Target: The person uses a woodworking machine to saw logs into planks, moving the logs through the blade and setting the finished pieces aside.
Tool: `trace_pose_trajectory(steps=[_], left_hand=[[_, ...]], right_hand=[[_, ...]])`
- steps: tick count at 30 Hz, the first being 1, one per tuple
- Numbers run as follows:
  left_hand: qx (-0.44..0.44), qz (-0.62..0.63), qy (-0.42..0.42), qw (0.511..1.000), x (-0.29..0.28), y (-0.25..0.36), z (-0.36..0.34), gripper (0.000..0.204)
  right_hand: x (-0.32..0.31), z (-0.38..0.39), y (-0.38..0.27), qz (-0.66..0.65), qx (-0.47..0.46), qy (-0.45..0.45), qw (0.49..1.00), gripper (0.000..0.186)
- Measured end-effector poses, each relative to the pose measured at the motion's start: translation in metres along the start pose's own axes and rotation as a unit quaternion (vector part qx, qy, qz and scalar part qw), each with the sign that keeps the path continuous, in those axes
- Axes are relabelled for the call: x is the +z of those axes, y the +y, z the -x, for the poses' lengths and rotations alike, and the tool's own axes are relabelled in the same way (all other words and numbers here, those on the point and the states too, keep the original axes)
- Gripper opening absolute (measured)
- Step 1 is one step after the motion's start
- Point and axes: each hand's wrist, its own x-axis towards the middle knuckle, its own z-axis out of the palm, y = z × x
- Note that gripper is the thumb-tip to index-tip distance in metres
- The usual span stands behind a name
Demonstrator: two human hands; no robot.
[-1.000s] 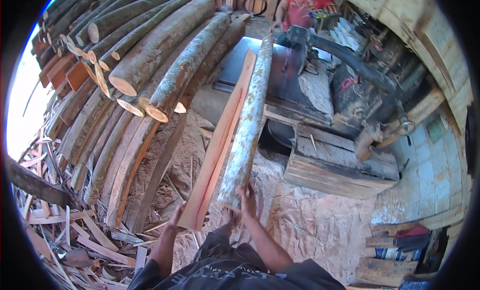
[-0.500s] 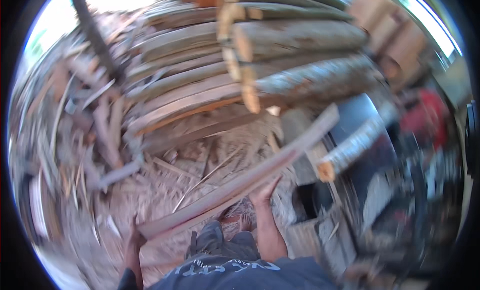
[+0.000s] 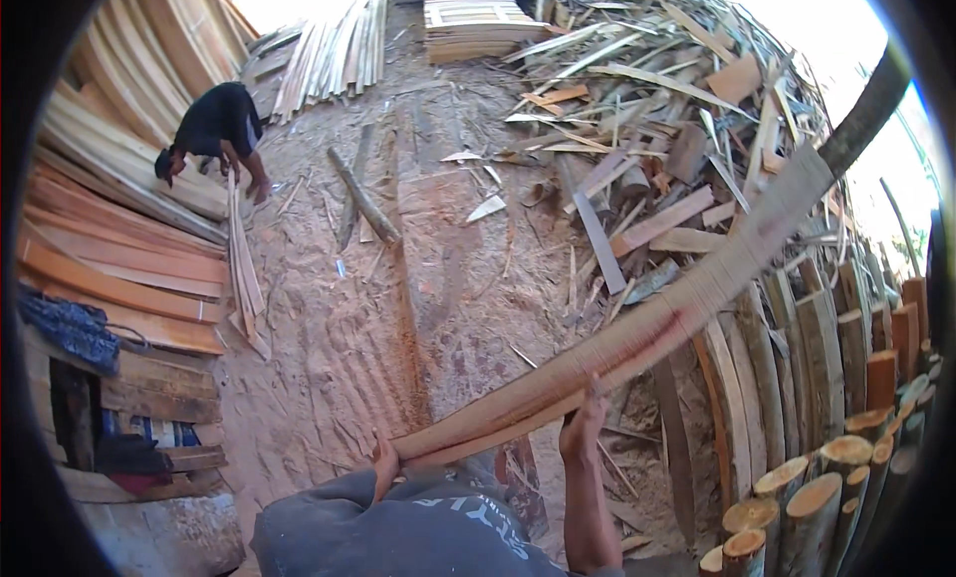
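Starting at the left edge of the frame, we see a dark plastic bundle (image 3: 65, 328) beside a stack of sawn boards (image 3: 129, 296), already laid flat along one another. At the upper left a co-worker (image 3: 214, 124) bends over narrow strips (image 3: 245, 268), and past them pale slats (image 3: 334, 59) lie in a row on the ground. At the lower centre our left hand (image 3: 385, 467) grips the near end of a long board (image 3: 637, 340), its fingers partly out of sight. The board slants from there across to the upper right, and our right hand (image 3: 585, 425) clasps its lower edge, with some of the fingers hidden underneath. Its broad face carries saw marks and a reddish streak, so we judge that face to be cut already. The board is not yet set down, as both our hands bear it; we cannot tell whether its far end touches anything. Behind it, at the upper right, offcuts (image 3: 687, 154) lie in a loose heap. At the lower right, round logs (image 3: 812, 502) show pale cut ends; by their shape we judge these cut to length but not yet sawn into boards.
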Motion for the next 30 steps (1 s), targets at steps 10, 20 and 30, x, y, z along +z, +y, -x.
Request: trace_pose_trajectory(steps=[10,20,30], left_hand=[[0.095,0.09,0.167,0.977,-0.231,0.134,-0.063,0.082],[0.211,0.033,0.002,0.977,-0.191,0.403,-0.156,0.084],[0.255,-0.39,-0.407,0.786,0.216,0.407,-0.027,0.082]], right_hand=[[0.205,-0.124,0.101,0.45,-0.009,-0.381,0.808,0.052],[-0.252,0.083,0.133,0.513,0.186,0.425,0.722,0.038],[-0.235,0.338,0.267,-0.216,-0.033,0.752,0.622,0.029]])
